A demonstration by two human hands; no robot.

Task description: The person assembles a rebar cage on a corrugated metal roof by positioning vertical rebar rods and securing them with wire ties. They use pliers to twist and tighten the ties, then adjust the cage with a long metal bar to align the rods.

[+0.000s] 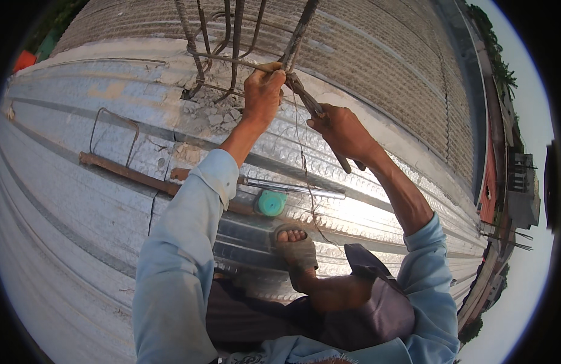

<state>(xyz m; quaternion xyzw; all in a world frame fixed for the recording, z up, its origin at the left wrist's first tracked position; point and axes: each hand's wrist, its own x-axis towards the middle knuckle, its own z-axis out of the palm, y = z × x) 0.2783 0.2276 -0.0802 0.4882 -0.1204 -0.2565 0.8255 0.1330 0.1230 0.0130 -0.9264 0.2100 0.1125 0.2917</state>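
Observation:
My left hand (262, 94) is closed at the joint where a thin steel stirrup (229, 59) meets a thick upright rebar (300, 33). Its fingers pinch there, and I cannot make out whether they hold the stirrup or a wire end. In my right hand (347, 134) are metal pincers (305, 96), held by the handles, with the jaws against the base of that rebar. One handle end sticks out below the palm. A thin tie wire (305, 161) dangles from the joint down toward my foot.
Several more rebars (237, 42) rise from broken concrete (217, 115). On the ribbed metal sheeting (62, 200) lie a teal tape measure (271, 203), a shiny metal rod (292, 187) and a brown bar with a bent rod (125, 175). Corrugated roofing (377, 73) lies beyond the ledge.

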